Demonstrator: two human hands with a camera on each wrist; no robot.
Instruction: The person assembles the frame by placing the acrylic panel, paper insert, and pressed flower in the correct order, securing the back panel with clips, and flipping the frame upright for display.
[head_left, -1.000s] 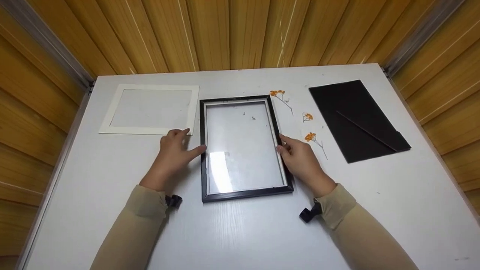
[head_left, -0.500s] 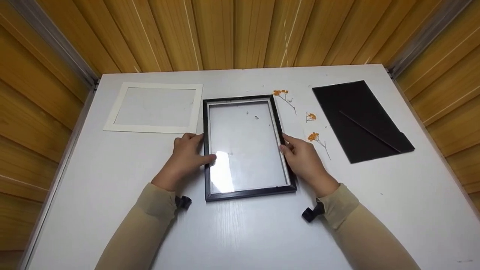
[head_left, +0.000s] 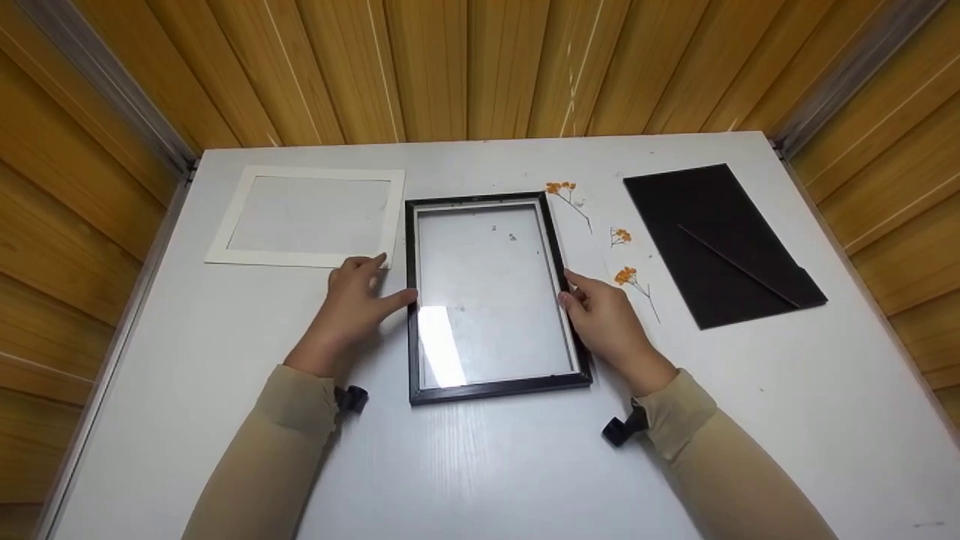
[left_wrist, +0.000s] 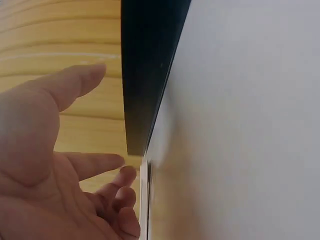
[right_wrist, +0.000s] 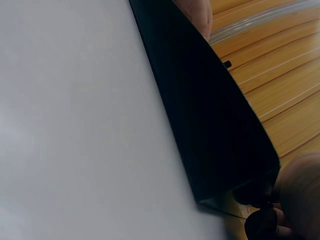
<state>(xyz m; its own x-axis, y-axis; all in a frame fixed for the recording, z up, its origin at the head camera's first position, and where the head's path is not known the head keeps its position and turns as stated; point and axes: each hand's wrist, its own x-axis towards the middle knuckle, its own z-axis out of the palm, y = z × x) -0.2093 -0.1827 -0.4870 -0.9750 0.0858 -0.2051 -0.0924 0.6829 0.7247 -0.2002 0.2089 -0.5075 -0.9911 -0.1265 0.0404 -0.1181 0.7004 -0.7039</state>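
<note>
A black picture frame (head_left: 501,388) with a silver inner lip lies on the white table, with a bright reflection in its pane. At its right rail my right hand (head_left: 606,313) pinches the edge, thumb on top; the right wrist view shows fingers (right_wrist: 199,17) over the dark side of the rail. My left hand (head_left: 349,306) is by the opposite rail, thumb overlapping the edge from above and fingers spread toward the cream photo mat (head_left: 285,258). In the left wrist view, the thumb (left_wrist: 82,85) stands apart from the dark rail (left_wrist: 147,65).
Three dried orange flower sprigs, an upper one (head_left: 561,187), a small middle one (head_left: 621,236) and a lower one (head_left: 626,276), lie right of the frame. Farther right is a black backing board (head_left: 697,202) with its strut (head_left: 739,266). Wood-patterned walls (head_left: 495,67) stand behind the table.
Half a second ago my left hand was closer on the frame's left rail, thumb over the pane; it has moved back left toward the mat. The right hand keeps its place.
</note>
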